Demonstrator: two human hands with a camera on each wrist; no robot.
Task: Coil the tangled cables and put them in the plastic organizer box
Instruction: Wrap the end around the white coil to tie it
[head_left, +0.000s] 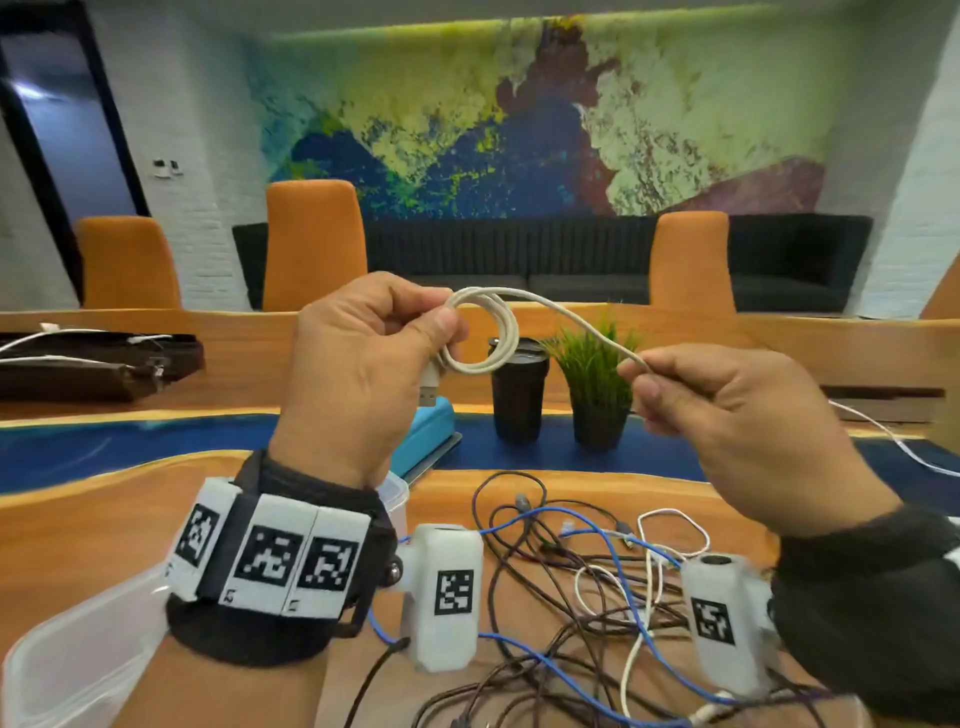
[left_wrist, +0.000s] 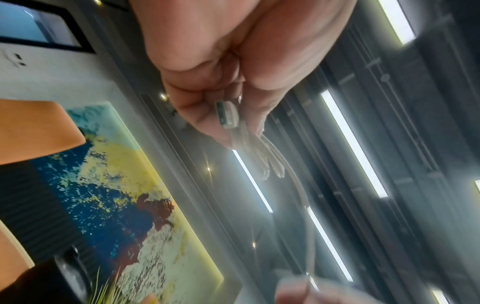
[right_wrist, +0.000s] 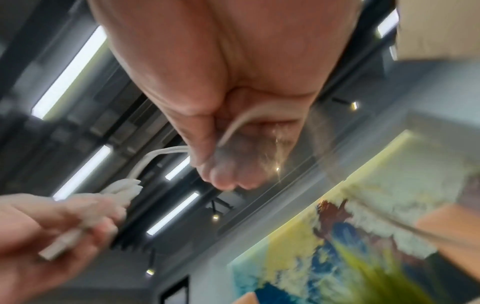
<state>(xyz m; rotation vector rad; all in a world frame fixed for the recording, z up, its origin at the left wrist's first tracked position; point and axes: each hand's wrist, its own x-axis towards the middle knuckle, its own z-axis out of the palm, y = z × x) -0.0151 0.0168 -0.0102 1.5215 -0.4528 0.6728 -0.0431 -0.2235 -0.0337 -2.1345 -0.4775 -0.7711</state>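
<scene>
The left hand (head_left: 358, 358) is pinching a small coil of white cable (head_left: 485, 332) in the air above the table (head_left: 78, 525); the right hand (head_left: 727, 415) is pinching its loose tail; the coiling looks nearly done, so the next loop probably needs that tail fed leftward.

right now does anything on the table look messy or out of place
Yes: a tangle of dark, blue and white cables sprawls loose over the wooden table, uncoiled. Only the white cable is being looped, held between the left hand and right hand.
</scene>
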